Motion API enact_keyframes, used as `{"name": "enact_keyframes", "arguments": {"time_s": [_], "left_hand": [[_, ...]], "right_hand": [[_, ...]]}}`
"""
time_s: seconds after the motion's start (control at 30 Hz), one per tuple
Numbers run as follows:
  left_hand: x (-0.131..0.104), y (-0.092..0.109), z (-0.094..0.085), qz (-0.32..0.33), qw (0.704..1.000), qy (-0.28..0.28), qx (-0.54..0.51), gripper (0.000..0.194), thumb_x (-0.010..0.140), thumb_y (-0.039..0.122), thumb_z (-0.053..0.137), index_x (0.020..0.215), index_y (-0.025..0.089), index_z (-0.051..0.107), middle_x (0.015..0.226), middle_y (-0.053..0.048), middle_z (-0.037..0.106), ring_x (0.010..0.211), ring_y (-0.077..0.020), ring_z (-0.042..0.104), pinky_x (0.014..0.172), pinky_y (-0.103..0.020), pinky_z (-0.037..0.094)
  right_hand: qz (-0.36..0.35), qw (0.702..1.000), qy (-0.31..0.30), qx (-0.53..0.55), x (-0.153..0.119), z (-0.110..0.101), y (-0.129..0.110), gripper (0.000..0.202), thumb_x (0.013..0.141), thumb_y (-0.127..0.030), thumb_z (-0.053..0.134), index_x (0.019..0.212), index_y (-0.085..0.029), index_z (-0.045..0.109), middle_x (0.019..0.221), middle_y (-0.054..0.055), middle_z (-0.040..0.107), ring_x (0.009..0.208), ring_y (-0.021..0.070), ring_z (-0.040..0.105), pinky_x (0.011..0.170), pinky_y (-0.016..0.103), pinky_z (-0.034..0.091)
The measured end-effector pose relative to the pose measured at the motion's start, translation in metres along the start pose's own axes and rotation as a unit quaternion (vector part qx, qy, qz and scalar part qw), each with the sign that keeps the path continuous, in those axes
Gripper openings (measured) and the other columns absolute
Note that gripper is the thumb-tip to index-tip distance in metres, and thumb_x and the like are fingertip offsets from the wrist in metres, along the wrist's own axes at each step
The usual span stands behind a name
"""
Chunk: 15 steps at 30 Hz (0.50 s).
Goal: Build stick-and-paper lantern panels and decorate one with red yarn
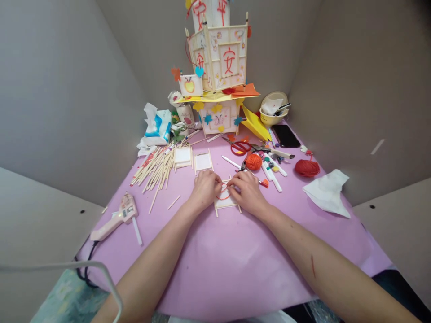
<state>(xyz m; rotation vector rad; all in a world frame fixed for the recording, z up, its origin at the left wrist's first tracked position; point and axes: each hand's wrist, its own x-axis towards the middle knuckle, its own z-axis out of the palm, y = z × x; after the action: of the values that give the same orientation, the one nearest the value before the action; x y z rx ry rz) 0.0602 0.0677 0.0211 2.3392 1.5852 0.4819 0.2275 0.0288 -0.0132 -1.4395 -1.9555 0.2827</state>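
Note:
A small stick frame with a white paper panel (230,201) lies flat on the table in front of me. A thin red yarn (222,198) curves in a loop over the panel. My left hand (204,190) is at the frame's upper left, thumb and finger pinched on the yarn. Close by on the right, my right hand (248,192) pinches the yarn too. The fingers hide the yarn's ends and the frame's top corners. Two similar small frames, one a white panel (182,155) and the other a paler panel (203,162), lie just beyond my left hand.
A tall paper-and-stick lantern (218,58) stands at the back. Loose sticks (156,168) and a glue gun (116,217) lie left. Right are an orange yarn ball (253,162), red scissors (240,148), white pens (271,176), red yarn (307,168), a phone (286,136) and a tissue (328,193).

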Motion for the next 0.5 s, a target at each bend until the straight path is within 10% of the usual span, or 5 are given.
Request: {"name": "enact_keyframes", "arguments": {"time_s": [0.5], "left_hand": [[-0.028, 0.015, -0.008, -0.031, 0.977, 0.023, -0.209, 0.011, 0.087, 0.022, 0.049, 0.086, 0.017, 0.059, 0.088, -0.004, 0.066, 0.082, -0.0168, 0.058, 0.075, -0.029, 0.045]], "right_hand": [[0.002, 0.976, 0.013, 0.215, 0.004, -0.01, -0.011, 0.011, 0.084, -0.027, 0.058, 0.076, -0.022, 0.063, 0.086, 0.003, 0.064, 0.092, 0.0202, 0.054, 0.09, 0.037, 0.038]]}}
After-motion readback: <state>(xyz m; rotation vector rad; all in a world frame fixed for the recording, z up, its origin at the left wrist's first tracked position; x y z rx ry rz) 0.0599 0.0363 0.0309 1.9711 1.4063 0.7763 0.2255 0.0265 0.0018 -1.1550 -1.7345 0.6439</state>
